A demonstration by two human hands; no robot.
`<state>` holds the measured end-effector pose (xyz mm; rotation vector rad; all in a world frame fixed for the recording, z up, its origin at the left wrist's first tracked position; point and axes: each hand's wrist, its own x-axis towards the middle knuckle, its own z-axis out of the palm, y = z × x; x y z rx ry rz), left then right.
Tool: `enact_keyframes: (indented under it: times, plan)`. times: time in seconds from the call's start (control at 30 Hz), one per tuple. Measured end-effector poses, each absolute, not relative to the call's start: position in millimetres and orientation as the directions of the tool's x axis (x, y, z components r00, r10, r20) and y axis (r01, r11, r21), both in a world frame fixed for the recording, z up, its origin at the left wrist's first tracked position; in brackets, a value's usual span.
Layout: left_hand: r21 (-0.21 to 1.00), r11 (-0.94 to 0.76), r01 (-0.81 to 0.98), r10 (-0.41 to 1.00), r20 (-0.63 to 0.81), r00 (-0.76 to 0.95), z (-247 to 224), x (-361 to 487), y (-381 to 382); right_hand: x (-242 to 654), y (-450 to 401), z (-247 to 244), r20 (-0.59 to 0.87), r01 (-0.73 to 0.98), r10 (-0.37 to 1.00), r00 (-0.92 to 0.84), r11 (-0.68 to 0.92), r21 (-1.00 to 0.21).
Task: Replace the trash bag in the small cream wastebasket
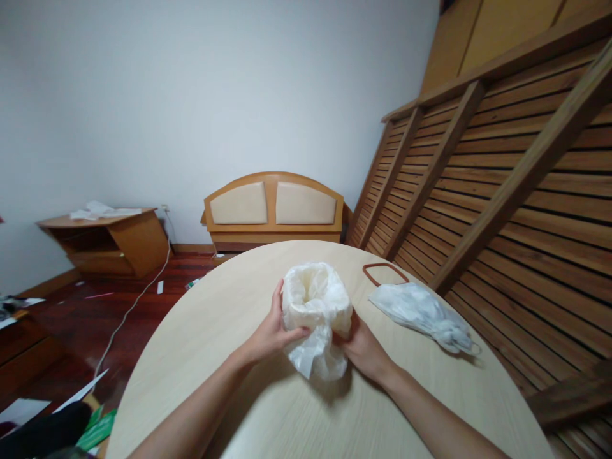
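Both hands are at work on a white plastic bag (318, 319) that wraps a small container, held over the middle of the round bench (205, 357). The film is turned out over the mouth, with a yellowish hollow showing inside and loose folds bunched down the near side. I judge the step in hand to be fitting and smoothing this lining around the rim.

The left hand (273, 330) has its grip closed on the left side, thumb pressed across the near face and fingers against the wall. The right hand (361, 344) grips the lower right side; its fingertips are hidden by the film, and whether the base touches the bench I cannot tell.

A brown rounded frame (382, 264) lies flat near the bench's far right edge, untouched. Just nearer, along the right edge, rests a knotted bundle of white plastic (423, 312).

The next move seems to call for steadying the container with one hand while the other draws the slack evenly down, without tearing the thin film or pulling it off the rim.
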<state>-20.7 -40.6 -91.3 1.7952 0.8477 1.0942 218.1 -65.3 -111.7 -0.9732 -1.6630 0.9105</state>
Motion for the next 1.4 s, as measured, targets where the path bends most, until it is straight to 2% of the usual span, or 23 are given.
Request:
enact_keyframes:
  times: [0.17, 0.4, 0.53, 0.6, 0.73, 0.83, 0.9, 1.07, 1.2, 1.3, 1.4]
  plan:
    - [0.869, -0.469, 0.16, 0.829, 0.369, 0.421, -95.1, -24.4, -37.5, 226.3, -65.4, -107.9, 0.313, 0.226, 0.91, -0.273, 0.377, -0.898]
    - [0.862, -0.468, 0.195, 0.808, 0.327, 0.491, -90.9, -35.7, -36.5, 248.5, -62.4, -96.7, 0.247, 0.515, 0.924, -0.293, 0.37, -0.773]
    - [0.854, -0.5, 0.145, 0.821, 0.413, 0.395, -87.3, -34.0, -37.6, 249.3, -62.0, -98.0, 0.34, 0.458, 0.911, -0.234, 0.412, -0.788]
    - [0.876, -0.47, 0.102, 0.843, 0.412, 0.347, -87.7, -28.9, -38.9, 244.4, -63.1, -100.6, 0.356, 0.408, 0.909, -0.218, 0.416, -0.813]
    - [0.894, -0.431, 0.121, 0.857, 0.364, 0.364, -91.9, -21.0, -41.0, 234.3, -66.0, -103.7, 0.329, 0.344, 0.9, -0.286, 0.417, -0.841]
    - [0.878, -0.451, 0.161, 0.851, 0.368, 0.375, -94.2, -21.9, -40.6, 235.0, -66.1, -102.4, 0.292, 0.372, 0.909, -0.298, 0.393, -0.841]
    - [0.871, -0.461, 0.168, 0.846, 0.374, 0.379, -94.6, -23.7, -40.1, 238.9, -65.6, -100.1, 0.274, 0.458, 0.918, -0.286, 0.382, -0.803]
    - [0.857, -0.495, 0.143, 0.822, 0.409, 0.396, -96.2, -22.3, -40.6, 246.2, -66.1, -91.0, 0.265, 0.692, 0.923, -0.278, 0.384, -0.611]
    - [0.858, -0.493, 0.143, 0.83, 0.415, 0.372, -100.2, -17.9, -40.6, 249.9, -67.9, -84.4, 0.371, 0.668, 0.878, -0.303, 0.473, -0.575]
    - [0.843, -0.51, 0.17, 0.832, 0.434, 0.346, -102.1, -17.2, -39.8, 254.5, -69.4, -81.9, 0.504, 0.582, 0.827, -0.251, 0.545, -0.604]
    - [0.82, -0.54, 0.192, 0.819, 0.459, 0.344, -101.5, -18.2, -40.1, 257.5, -69.9, -81.7, 0.529, 0.546, 0.828, -0.185, 0.534, -0.645]
